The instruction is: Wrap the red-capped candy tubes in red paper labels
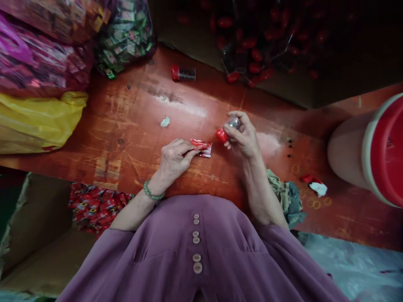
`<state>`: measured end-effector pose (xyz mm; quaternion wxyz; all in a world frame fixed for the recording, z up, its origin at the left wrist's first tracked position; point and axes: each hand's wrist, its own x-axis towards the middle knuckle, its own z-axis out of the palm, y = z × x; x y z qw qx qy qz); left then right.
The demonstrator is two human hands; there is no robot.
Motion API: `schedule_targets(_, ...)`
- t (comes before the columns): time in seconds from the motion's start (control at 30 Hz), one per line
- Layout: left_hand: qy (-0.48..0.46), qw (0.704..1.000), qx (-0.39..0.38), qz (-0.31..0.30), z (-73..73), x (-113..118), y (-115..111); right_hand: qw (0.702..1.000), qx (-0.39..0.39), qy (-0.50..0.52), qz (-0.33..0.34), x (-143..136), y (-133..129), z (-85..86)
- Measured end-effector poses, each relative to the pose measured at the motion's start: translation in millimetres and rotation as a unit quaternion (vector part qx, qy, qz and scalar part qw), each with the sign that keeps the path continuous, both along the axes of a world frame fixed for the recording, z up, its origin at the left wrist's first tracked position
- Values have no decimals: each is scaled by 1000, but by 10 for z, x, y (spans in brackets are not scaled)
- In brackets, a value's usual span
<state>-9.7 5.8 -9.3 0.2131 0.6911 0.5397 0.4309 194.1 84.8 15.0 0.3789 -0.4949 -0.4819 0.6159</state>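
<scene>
My left hand (176, 159), with a green bead bracelet at the wrist, pinches a small red printed packet (203, 149) just above the table. Between the fingers and thumb of my right hand (244, 134) is a small clear container with a red cap (233, 123), tilted so its cap points down and left toward the packet. The two things are apart. Farther back, a similar red-capped clear tube (183, 73) lies on its side with dark contents.
Bags of small packets (126, 37) and a yellow bag (40, 121) stand left. A carton (189, 33) of red-capped containers is at the back. Right are a red-lidded tub (352, 147), rubber bands (316, 204) and a cloth (288, 197). Red packets (97, 205) fill a carton lower left.
</scene>
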Motion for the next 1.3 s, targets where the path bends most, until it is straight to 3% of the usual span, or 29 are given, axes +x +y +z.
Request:
schedule_targets(0.13,32,999,44,2,62,-43,-67,993,-91,72,-3,106,-349,149)
schedule_targets(0.33,103,992,77,-4,80,-19,-177,983,-157,98,2,67,-590,157)
schedule_targets(0.5,64,997,22,-21,79,2,-184,975,-194,106,-19,107,-615,103)
schedule_targets(0.73,-15,999,-13,-31,135,30,-224,976,-183,109,-43,131,-679,115)
schedule_targets(0.97,-29,999,9,-41,193,60,-301,993,-77,75,-46,140,-847,235)
schedule_targets(1.1,-46,997,8,-59,225,57,-336,999,20,2,-30,145,-960,294)
schedule_targets(1.3,-55,995,1,-82,251,53,-369,971,193,-138,14,158,-1019,334)
